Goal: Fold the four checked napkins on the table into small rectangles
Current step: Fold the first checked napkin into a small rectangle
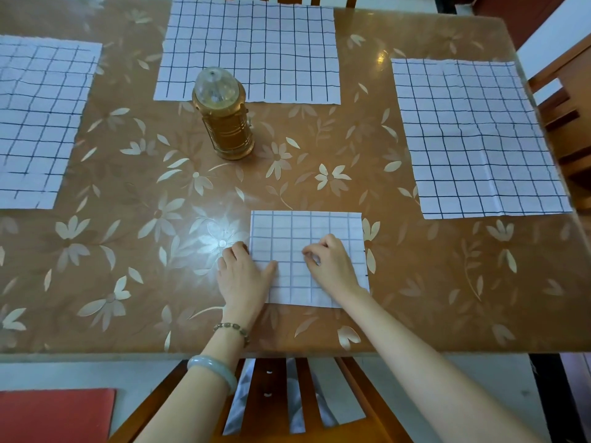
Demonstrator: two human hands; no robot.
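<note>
A: While the left hand (243,276) lies flat on the left edge of the folded napkin (307,231), what is the right hand (334,266) doing?

B: Its fingers curl onto the cloth's middle, apparently pinching a layer. It is the first napkin, mid-fold, at the near edge of the surface (128,251). Another halving looks due, with edges matched.

A: And the cloth?

B: White with thin dark checks, and lightly creased. Three more lie flat: the left napkin (38,123), far napkin (249,49) and right napkin (473,139).

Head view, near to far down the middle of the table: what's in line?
Chair back → folded napkin → lantern → far napkin, still unfolded.
</note>
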